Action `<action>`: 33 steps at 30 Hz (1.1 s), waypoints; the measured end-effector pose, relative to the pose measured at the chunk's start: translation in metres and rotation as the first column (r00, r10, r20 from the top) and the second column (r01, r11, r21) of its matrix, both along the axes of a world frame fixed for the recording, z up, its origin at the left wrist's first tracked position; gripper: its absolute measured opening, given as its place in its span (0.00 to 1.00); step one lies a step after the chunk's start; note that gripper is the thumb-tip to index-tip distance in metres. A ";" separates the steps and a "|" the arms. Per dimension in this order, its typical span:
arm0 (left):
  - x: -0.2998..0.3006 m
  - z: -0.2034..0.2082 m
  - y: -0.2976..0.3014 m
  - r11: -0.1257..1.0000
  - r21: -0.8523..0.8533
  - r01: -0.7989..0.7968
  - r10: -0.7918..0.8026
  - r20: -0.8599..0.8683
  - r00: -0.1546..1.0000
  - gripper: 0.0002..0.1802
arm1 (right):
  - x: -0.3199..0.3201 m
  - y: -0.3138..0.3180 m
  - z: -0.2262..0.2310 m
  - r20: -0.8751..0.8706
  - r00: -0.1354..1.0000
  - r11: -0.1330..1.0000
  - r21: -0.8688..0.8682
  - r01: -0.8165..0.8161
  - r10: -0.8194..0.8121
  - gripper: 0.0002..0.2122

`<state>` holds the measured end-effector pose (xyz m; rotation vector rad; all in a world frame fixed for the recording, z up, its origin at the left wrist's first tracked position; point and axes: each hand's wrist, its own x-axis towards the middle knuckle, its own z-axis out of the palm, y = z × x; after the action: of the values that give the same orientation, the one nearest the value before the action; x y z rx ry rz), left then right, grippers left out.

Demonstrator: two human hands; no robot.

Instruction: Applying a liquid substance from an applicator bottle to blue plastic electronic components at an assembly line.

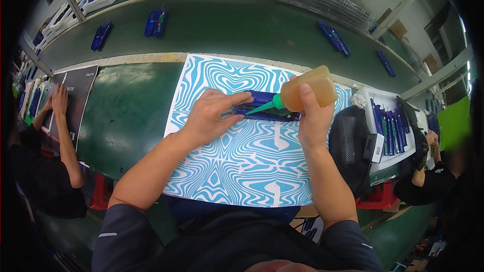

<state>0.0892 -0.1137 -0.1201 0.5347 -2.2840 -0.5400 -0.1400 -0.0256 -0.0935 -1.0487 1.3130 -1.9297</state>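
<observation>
A blue plastic housing (pixel 262 96) with a green circuit board in it lies on a blue-and-white patterned sheet (pixel 227 166). The fingers and thumb of my left hand (pixel 209 116) are closed on its left end. In my right hand (pixel 313 121) is a squeeze bottle (pixel 310 90) of amber liquid, tilted to the left. Its green pointed nozzle (pixel 267 105) reaches down to the left part of the housing, close to my left fingertips. Whether any liquid leaves the tip is too small to tell.
Behind the sheet runs a green conveyor belt (pixel 217 25) carrying several blue housings (pixel 155 22). To the right are a black bag (pixel 348 146) and a white tray (pixel 390 156) of blue parts. Co-workers' hands (pixel 59 100) show at left and right. Clear plastic trays (pixel 327 0) are stacked beyond.
</observation>
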 end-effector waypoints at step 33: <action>-0.046 0.004 -0.170 0.874 -0.001 -0.486 0.486 -0.029 0.873 0.32 | -0.048 -0.024 -0.022 0.868 0.409 0.952 -0.197 -0.236 0.281 0.28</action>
<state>0.0435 -0.2839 -0.1159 1.0529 -2.0135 -0.2811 -0.1875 -0.0494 -0.1157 -0.0801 0.4322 -1.8011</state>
